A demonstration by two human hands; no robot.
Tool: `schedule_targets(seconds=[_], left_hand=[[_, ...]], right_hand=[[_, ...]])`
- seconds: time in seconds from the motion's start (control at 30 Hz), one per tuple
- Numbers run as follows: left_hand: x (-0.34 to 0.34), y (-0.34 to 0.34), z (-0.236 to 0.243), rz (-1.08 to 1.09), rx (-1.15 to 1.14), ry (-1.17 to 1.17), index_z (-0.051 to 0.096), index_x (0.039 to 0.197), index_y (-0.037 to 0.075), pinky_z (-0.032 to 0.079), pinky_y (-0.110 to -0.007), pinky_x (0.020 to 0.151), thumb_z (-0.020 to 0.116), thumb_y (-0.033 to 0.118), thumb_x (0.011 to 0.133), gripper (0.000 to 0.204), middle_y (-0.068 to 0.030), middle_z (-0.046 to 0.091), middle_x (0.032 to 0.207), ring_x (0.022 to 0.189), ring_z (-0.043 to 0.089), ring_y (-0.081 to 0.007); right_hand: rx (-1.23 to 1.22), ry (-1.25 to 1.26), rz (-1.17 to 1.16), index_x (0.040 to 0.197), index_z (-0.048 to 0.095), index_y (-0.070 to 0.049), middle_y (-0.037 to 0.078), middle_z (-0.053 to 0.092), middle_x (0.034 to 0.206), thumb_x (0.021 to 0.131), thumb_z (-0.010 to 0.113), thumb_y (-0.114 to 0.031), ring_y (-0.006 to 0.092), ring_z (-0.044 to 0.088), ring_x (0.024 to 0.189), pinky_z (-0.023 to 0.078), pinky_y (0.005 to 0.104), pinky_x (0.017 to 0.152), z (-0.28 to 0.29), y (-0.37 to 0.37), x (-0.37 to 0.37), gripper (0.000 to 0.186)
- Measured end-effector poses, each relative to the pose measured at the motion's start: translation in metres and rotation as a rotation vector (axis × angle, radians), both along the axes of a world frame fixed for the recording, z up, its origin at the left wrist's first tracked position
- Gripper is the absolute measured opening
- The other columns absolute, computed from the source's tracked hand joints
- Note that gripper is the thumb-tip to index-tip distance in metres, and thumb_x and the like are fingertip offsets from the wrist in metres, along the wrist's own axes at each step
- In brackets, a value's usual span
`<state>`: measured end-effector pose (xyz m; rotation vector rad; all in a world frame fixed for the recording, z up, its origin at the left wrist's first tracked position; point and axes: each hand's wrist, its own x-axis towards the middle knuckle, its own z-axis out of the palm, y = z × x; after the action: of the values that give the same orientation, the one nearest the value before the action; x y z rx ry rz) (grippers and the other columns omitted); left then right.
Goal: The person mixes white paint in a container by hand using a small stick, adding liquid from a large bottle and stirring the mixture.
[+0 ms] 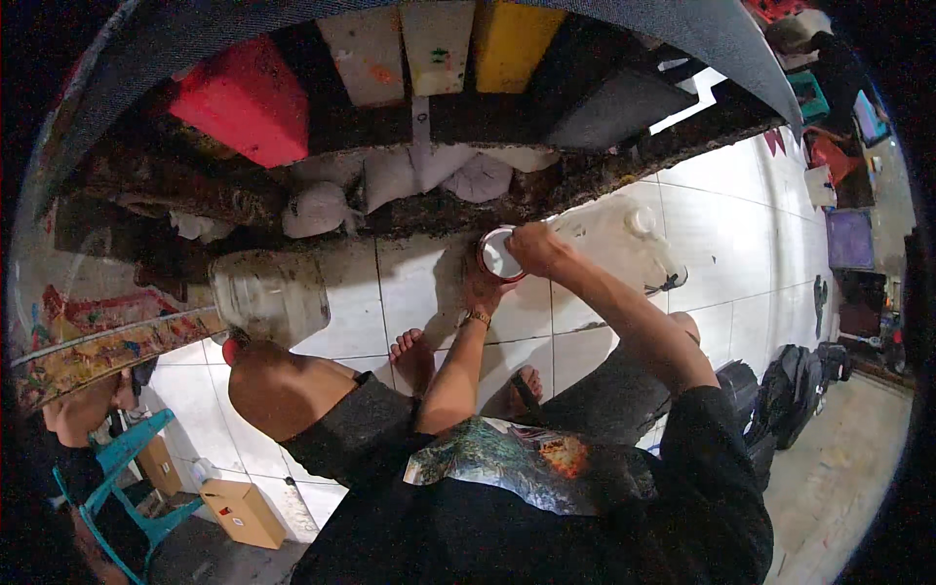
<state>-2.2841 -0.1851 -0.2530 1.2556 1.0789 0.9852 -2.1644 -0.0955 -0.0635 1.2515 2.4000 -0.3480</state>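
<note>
A round, cup-like container [499,253] with a reddish rim and a pale inside is held low over the tiled floor in front of me. My left hand [481,294] is wrapped round it from below and the near side. At its right rim, my right hand [539,250] is closed with the fingers curled in. Whatever those right fingers grip is hidden. To the left, a large clear plastic jug [273,297] lies close to my left knee. On the right, beyond my right forearm, lies a clear plastic container [629,234] with a whitish cap.
Pink-red [244,102], white, yellow [517,49] and dark blocks hang over the far side. Pale sacks [478,178] sit beneath. At left are a paint-stained board [117,356], a teal chair [132,478], a cardboard box [244,512] and another person's arm. Black bags [785,390] lie right.
</note>
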Motion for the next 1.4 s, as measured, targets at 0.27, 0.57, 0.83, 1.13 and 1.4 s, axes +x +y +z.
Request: schedule_targets(seconds=[0.27, 0.57, 0.83, 1.13, 1.4], left_hand=[[0.009, 0.012, 0.039, 0.116, -0.549, -0.920, 0.040, 0.144, 0.013, 0.043, -0.055, 0.105, 0.073, 0.047, 0.077, 0.082, -0.0098, 0.045, 0.145, 0.129, 0.048, -0.0333], [-0.002, 0.014, 0.038, 0.067, 0.053, 0.305, 0.035, 0.145, 0.010, 0.037, -0.041, 0.110, 0.086, 0.048, 0.060, 0.106, -0.0125, 0.044, 0.145, 0.131, 0.045, -0.0282], [0.000, 0.007, 0.048, 0.053, -0.003, 0.258, 0.029, 0.148, 0.010, 0.031, -0.039, 0.115, 0.088, 0.048, 0.058, 0.114, -0.0099, 0.040, 0.148, 0.135, 0.040, -0.0274], [0.010, 0.007, 0.023, 0.068, 0.110, 0.337, 0.036, 0.144, 0.008, 0.036, -0.048, 0.110, 0.090, 0.044, 0.051, 0.114, -0.0168, 0.043, 0.144, 0.133, 0.042, -0.0353], [0.014, 0.009, 0.018, 0.108, 0.273, 0.407, 0.037, 0.143, 0.008, 0.041, -0.047, 0.105, 0.092, 0.038, 0.051, 0.112, -0.0187, 0.042, 0.144, 0.131, 0.042, -0.0370]], right_hand=[[0.148, 0.145, -0.122, 0.082, 0.070, -0.007, 0.015, 0.069, 0.077, 0.079, 0.062, -0.018, 0.0355, 0.069, 0.070, 0.055, 0.0476, 0.063, -0.022, -0.003, 0.016, 0.014], [-0.001, 0.248, -0.079, 0.081, 0.071, -0.006, 0.018, 0.070, 0.080, 0.080, 0.062, -0.019, 0.0362, 0.070, 0.074, 0.056, 0.0471, 0.066, -0.006, -0.004, 0.002, 0.016], [0.090, 0.013, -0.019, 0.086, 0.073, -0.008, 0.015, 0.071, 0.087, 0.074, 0.069, -0.020, 0.0305, 0.070, 0.079, 0.057, 0.0426, 0.071, -0.001, -0.014, 0.003, 0.017], [0.073, 0.068, -0.202, 0.080, 0.070, -0.005, 0.019, 0.069, 0.076, 0.079, 0.061, -0.015, 0.0353, 0.069, 0.070, 0.056, 0.0447, 0.061, -0.009, -0.015, 0.013, 0.014], [0.149, 0.112, -0.299, 0.083, 0.071, -0.005, 0.018, 0.070, 0.079, 0.078, 0.061, -0.017, 0.0357, 0.070, 0.073, 0.056, 0.0455, 0.062, -0.031, -0.010, 0.008, 0.016]])
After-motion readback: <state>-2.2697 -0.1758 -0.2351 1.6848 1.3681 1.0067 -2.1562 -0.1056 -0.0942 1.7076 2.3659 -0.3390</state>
